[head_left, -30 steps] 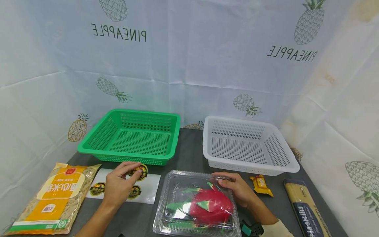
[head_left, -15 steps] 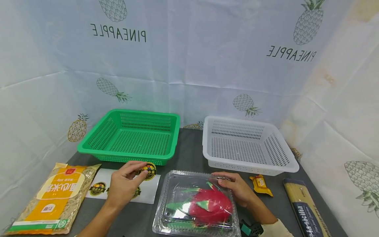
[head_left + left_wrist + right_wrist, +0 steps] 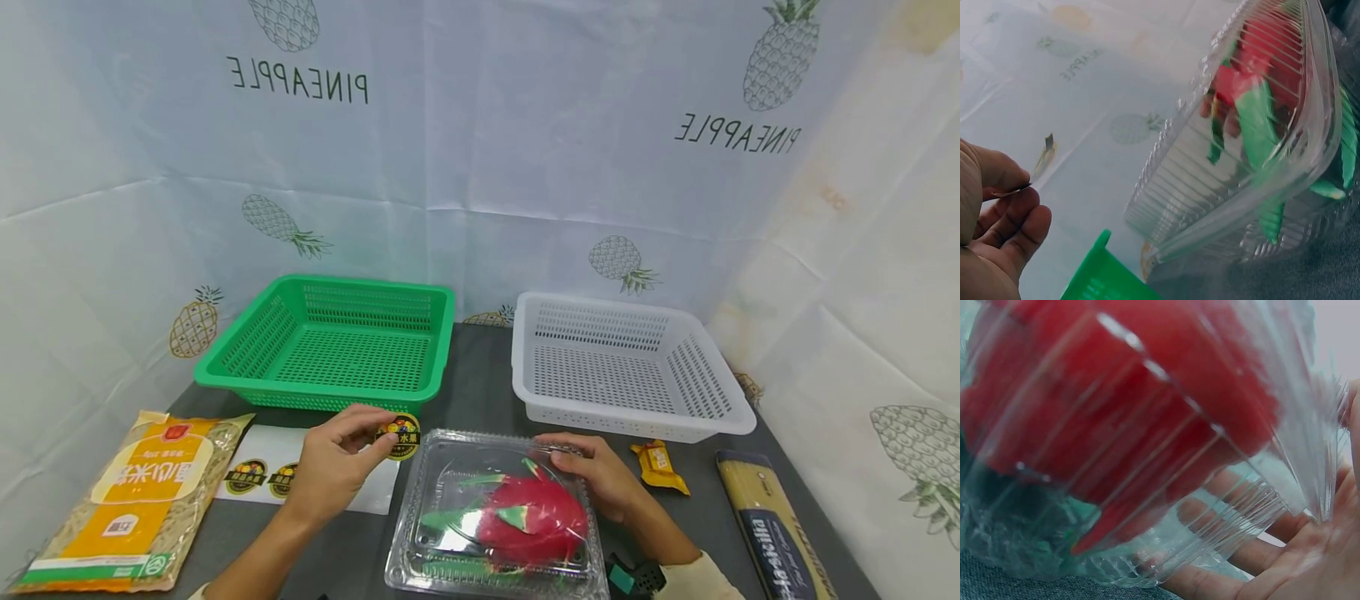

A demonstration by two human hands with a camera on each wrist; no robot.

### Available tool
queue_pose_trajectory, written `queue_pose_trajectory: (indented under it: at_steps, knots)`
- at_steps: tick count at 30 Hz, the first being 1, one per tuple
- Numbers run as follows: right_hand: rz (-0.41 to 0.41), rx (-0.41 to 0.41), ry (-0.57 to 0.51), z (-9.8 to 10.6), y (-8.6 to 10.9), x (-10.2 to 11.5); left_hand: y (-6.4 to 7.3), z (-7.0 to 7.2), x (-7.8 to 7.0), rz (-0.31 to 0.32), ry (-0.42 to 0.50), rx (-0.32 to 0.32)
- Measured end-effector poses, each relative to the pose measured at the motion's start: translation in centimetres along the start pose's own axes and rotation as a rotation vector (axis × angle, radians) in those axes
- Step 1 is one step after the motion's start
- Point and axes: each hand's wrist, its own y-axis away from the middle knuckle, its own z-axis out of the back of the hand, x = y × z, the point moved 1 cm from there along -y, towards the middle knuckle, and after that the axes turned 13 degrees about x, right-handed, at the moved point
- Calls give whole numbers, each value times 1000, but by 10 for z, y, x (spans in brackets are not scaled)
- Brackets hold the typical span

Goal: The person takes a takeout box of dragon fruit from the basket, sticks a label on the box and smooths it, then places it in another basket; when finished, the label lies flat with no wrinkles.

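Observation:
In the head view my left hand (image 3: 333, 467) pinches a round black-and-yellow sticker (image 3: 407, 437) between thumb and fingers. The left wrist view shows that sticker (image 3: 1045, 156) nearly edge-on, apart from the box. My right hand (image 3: 596, 479) grips the back right side of a clear plastic clamshell box (image 3: 442, 483), which is closed. A red dragon fruit (image 3: 536, 525) with green tips lies inside. Through the clear wall in the right wrist view, fingers (image 3: 1200, 512) of my right hand show under the box's side. Below my left hand lies a white sticker sheet (image 3: 255, 446) with similar round stickers.
Behind stand a green basket (image 3: 315, 390) and a white basket (image 3: 615, 421). A yellow-printed food bag (image 3: 135, 500) lies left. To the right are a small orange snack packet (image 3: 660, 468) and a pack of spaghetti (image 3: 772, 525).
My left hand has moved right with the sticker, from over the sheet to near the box's back left corner. My right hand and the box stay put.

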Motion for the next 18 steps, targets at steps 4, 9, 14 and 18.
queue_pose_trajectory:
  at_steps: [4,9,14,18]
  knots:
    - [4,2,-3,0,0,0,-2,-5,-3,0,24,44]
    - [-2,1,-9,0,-1,0,-7,-12,-7,-10,37,102]
    - [-2,1,-17,0,0,0,-13,-20,-10,-7,40,162]
    - [0,4,-17,0,-1,1,-17,-28,-10,6,59,200]
